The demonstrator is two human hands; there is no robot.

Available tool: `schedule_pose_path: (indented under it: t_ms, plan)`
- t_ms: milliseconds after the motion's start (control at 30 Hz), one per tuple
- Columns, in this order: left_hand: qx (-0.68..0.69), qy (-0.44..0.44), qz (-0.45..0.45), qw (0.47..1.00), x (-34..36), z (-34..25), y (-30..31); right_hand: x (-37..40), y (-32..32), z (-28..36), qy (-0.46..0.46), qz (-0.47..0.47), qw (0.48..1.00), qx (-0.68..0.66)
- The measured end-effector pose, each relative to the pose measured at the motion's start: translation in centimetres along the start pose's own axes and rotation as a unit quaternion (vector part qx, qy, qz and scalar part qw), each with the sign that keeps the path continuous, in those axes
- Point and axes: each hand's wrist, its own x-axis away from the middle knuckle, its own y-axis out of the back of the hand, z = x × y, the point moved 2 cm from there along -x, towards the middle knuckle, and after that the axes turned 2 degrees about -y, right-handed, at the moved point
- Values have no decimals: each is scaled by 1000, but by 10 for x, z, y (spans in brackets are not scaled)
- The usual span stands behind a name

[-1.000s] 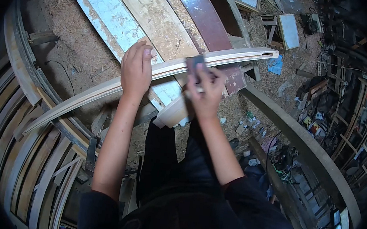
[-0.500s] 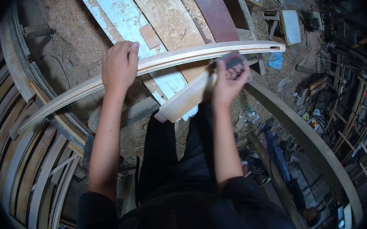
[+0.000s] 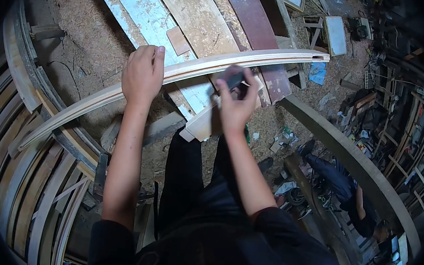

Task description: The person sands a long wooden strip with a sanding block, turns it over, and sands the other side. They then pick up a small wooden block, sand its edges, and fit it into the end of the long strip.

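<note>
A long curved pale wooden strip (image 3: 202, 65) with a groove along its side lies across several boards. My left hand (image 3: 143, 74) is closed around the strip left of its middle, thumb on top. My right hand (image 3: 237, 102) holds a small dark block (image 3: 234, 80), blurred by motion, just below the strip's near edge. Whether the block touches the strip cannot be made out. Beneath my right hand a short wooden piece (image 3: 203, 125) slants down toward my legs. A small square wood chip (image 3: 178, 40) rests on the white board (image 3: 147, 13).
Curved wooden pieces (image 3: 40, 195) are stacked at the left. A thick curved beam (image 3: 351, 150) runs down the right side. Another person (image 3: 339, 181) is at the lower right, amid clutter. A dark red board (image 3: 254, 22) lies beyond the strip.
My right hand has moved left along the strip with the dark block. My left hand stays on the strip. More of the other person shows at the lower right.
</note>
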Motion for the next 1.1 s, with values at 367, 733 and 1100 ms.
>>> schedule_pose_path:
  t_ms: [367,733,1100]
  plan:
    - [62,-27,-213,975,89,33,24,-86,49,55,353,253,860,267]
    - [154,151,-376,901,126,83,18,-40,-83,115,409,484,740,225]
    - [205,350,-428,808,140,128,-12,-50,-77,120,515,523,616,284]
